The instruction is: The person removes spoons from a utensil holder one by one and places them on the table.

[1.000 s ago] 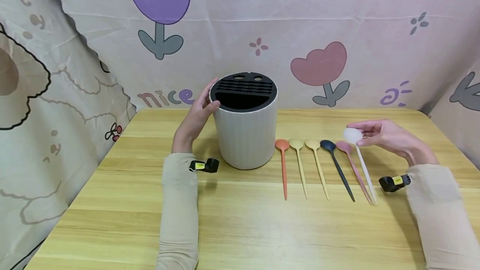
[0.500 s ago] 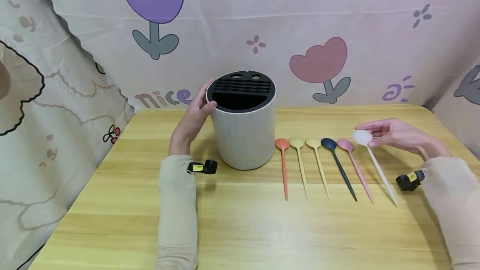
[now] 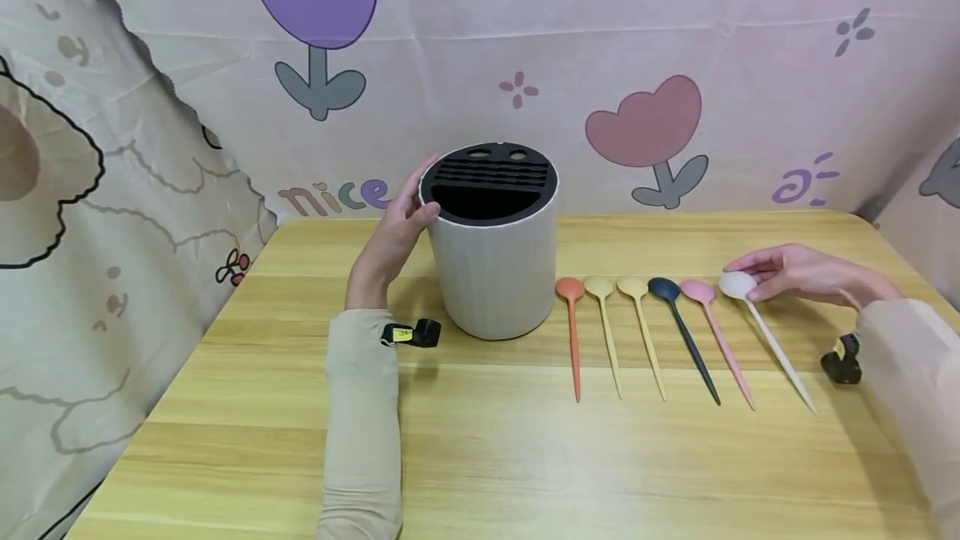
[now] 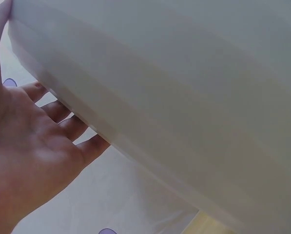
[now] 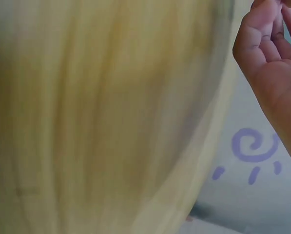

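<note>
A white ribbed utensil holder (image 3: 495, 282) with a black slotted lid (image 3: 491, 205) stands upright on the table. My left hand (image 3: 392, 242) holds its left side, thumb at the front rim and fingers around the back. In the left wrist view the fingers (image 4: 72, 127) reach behind the holder's wall. At the right, my right hand (image 3: 806, 275) pinches the bowl of a white spoon (image 3: 776, 348) lying aslant on the table. Left of it are a pink spoon (image 3: 723, 344), a dark blue spoon (image 3: 686, 344), two yellow spoons (image 3: 643, 340) and an orange spoon (image 3: 574, 344).
The wooden table (image 3: 480, 448) runs up to a patterned cloth backdrop (image 3: 465, 7). Another cloth (image 3: 150, 273) hangs along the left side. The spoons lie in a row, bowls away from me, between the holder and my right hand.
My right hand has carried the white spoon rightward, away from the pink one, and lowered its bowl toward the table. My left hand stays on the holder.
</note>
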Demonstrator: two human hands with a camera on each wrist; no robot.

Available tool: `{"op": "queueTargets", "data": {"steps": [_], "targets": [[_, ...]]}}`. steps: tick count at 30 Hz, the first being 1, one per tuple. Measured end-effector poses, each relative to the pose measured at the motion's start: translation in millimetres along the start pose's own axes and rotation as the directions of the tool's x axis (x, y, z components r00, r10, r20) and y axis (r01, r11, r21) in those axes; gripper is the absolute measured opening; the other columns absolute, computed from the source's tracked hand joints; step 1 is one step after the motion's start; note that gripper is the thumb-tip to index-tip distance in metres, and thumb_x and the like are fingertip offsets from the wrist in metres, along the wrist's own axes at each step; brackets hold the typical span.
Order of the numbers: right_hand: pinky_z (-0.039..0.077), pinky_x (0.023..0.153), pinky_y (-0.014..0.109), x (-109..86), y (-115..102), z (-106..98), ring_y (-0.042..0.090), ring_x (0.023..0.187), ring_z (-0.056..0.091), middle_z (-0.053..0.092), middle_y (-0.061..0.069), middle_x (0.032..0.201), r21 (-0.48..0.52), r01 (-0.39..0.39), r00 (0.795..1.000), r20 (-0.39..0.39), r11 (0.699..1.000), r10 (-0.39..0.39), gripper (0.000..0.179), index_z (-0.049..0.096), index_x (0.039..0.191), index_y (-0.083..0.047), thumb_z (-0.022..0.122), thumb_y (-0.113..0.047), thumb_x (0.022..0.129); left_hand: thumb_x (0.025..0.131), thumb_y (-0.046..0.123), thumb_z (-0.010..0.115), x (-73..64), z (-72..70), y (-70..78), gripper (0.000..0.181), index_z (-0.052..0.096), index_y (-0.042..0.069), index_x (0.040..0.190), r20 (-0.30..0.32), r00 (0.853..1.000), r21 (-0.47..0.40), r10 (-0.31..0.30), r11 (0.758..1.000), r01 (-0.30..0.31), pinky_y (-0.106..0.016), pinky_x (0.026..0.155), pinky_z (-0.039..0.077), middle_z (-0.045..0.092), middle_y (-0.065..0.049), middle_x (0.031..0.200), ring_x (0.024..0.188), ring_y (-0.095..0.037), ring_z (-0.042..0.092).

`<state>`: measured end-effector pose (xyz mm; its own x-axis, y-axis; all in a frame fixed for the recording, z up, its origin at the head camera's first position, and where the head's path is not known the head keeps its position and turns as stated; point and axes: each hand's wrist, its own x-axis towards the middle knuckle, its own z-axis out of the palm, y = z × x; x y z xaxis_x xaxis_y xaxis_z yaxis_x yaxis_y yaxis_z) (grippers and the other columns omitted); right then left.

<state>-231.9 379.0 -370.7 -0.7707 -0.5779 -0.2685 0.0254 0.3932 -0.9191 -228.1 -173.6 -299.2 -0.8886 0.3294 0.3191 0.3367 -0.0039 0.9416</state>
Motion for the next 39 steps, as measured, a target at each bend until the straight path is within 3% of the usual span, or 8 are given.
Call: {"op": "queueTargets", "data": {"steps": [5,11,17,23,29,39], "targets": [[0.051,0.082,0.021,2.1,1.7,-1.6,0.006,0.096,0.062,0.067,-0.008,0.106,-0.028,-0.071,0.997,-0.044,0.997,0.07,0.039,0.063,0.12,-0.007,0.064,0.009,0.085,0.066,0.074,0.071,-0.4,-0.2,-0.4,0.12,0.02,0.011,0.155,-0.002,1.0,0.005,-0.002,1.0,0.002,-0.044,0.113,0.024,0.029,-0.011,0.153,0.137,-0.023,0.031],[0.05,0.081,0.02,5.4,-0.9,2.6,0.003,0.096,0.061,0.067,-0.01,0.106,-0.083,-0.129,0.986,-0.113,0.988,0.119,0.045,0.057,0.127,0.006,0.069,0.003,0.084,0.065,0.075,0.071,-0.2,0.3,0.1,0.12,0.021,0.012,0.155,-0.003,1.0,0.007,-0.001,1.0,0.001,-0.044,0.112,0.025,0.029,-0.011,0.153,0.137,-0.023,0.031],[0.05,0.081,0.019,7.6,-3.8,8.5,0.002,0.094,0.059,0.067,0.001,0.11,-0.147,-0.157,0.978,-0.162,0.977,0.132,0.056,0.048,0.13,0.015,0.072,0.0,0.082,0.065,0.075,0.071,-0.6,-0.5,-1.3,0.12,0.02,0.013,0.155,-0.002,1.0,0.005,-0.012,1.0,0.012,-0.044,0.113,0.023,0.028,-0.011,0.154,0.138,-0.022,0.029],[0.049,0.079,0.019,9.1,-4.9,13.8,0.0,0.092,0.058,0.064,0.015,0.116,-0.215,-0.169,0.967,-0.223,0.962,0.12,0.061,0.048,0.13,0.016,0.076,-0.005,0.08,0.065,0.075,0.071,0.9,-0.9,-1.8,0.123,0.018,0.008,0.155,0.002,1.0,0.011,-0.003,1.0,0.003,-0.046,0.113,0.022,0.028,-0.012,0.153,0.138,-0.023,0.029],[0.048,0.08,0.018,9.0,-3.4,13.6,-0.003,0.094,0.056,0.058,0.026,0.123,-0.248,-0.165,0.971,-0.212,0.955,0.113,0.063,0.046,0.132,0.016,0.075,-0.007,0.082,0.064,0.075,0.071,1.2,0.6,-0.1,0.123,0.019,0.01,0.155,-0.001,1.0,0.01,-0.008,1.0,0.008,-0.046,0.113,0.022,0.027,-0.011,0.154,0.138,-0.023,0.029],[0.042,0.081,0.013,-3.3,-3.6,3.7,-0.016,0.101,0.046,0.05,0.021,0.138,-0.353,-0.177,0.971,-0.215,0.919,0.104,0.063,0.042,0.139,0.011,0.07,-0.018,0.089,0.063,0.077,0.07,1.4,0.7,0.2,0.123,0.02,0.012,0.155,-0.007,1.0,0.017,-0.015,1.0,0.016,-0.047,0.113,0.023,0.027,-0.01,0.154,0.137,-0.023,0.029]]}}
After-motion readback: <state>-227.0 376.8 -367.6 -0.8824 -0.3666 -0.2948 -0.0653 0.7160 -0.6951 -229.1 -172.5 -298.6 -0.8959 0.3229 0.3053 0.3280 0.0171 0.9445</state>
